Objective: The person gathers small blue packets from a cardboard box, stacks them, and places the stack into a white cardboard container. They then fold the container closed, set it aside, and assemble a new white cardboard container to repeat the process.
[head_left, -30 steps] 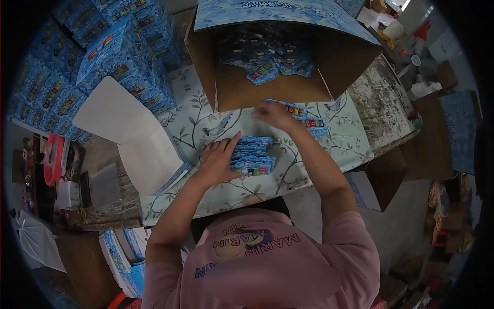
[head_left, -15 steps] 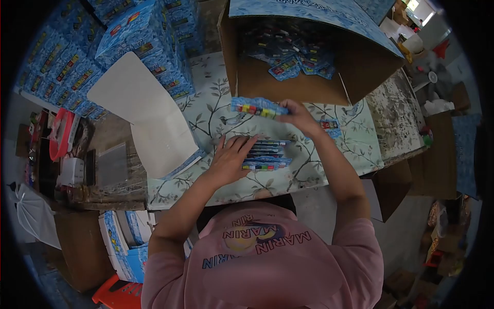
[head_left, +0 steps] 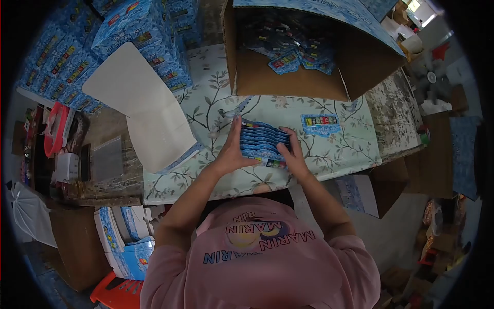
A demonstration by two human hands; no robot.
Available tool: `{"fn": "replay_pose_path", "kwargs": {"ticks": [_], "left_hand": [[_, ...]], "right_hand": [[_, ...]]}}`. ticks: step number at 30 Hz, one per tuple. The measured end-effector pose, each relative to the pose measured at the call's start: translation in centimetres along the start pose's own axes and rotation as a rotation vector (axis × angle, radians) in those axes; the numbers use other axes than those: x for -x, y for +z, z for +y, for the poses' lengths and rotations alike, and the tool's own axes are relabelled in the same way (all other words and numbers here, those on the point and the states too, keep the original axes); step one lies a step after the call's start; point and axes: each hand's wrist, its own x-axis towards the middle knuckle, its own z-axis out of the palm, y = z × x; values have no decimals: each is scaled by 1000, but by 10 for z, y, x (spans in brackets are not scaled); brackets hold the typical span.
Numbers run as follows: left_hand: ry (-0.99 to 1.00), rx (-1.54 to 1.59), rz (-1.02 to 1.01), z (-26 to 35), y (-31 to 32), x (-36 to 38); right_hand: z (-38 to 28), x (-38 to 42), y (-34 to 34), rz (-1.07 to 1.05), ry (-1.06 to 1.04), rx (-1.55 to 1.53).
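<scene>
Between my two hands is a stack of blue blister packs, standing on edge on the flowered tablecloth. My left hand presses the stack's left side, thumb along the near edge. On the right side, my right hand grips it with fingers and thumb curled round the end. A single blue pack with a row of small coloured items lies flat to the right. An unfolded display carton, white inside, lies open to the left.
A large cardboard box lies on its side at the back, with many loose packs inside. Printed blue cartons are piled at the back left. Flat carton blanks and a red plastic chair are at the lower left.
My right hand has brought the pack it held down to the stack and now grips the stack's right side. My left hand has turned upright against the left side.
</scene>
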Motion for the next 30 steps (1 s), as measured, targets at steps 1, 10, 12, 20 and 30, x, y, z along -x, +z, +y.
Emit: {"fn": "replay_pose_path", "kwargs": {"ticks": [1, 10, 12, 20, 30], "left_hand": [[6, 29, -1, 0, -2, -1], [60, 16, -24, -4, -9, 5], [54, 2, -2, -6, -13, 8], [204, -173, 550, 27, -79, 75], [48, -286, 162, -4, -4, 85]], "right_hand": [[-12, -1, -5, -90, 53, 91], [-64, -21, 5, -487, -60, 1217], [-69, -27, 18, -564, 1, 1164], [-46, -49, -11, -264, 114, 794], [-62, -50, 14, -463, 241, 944]]}}
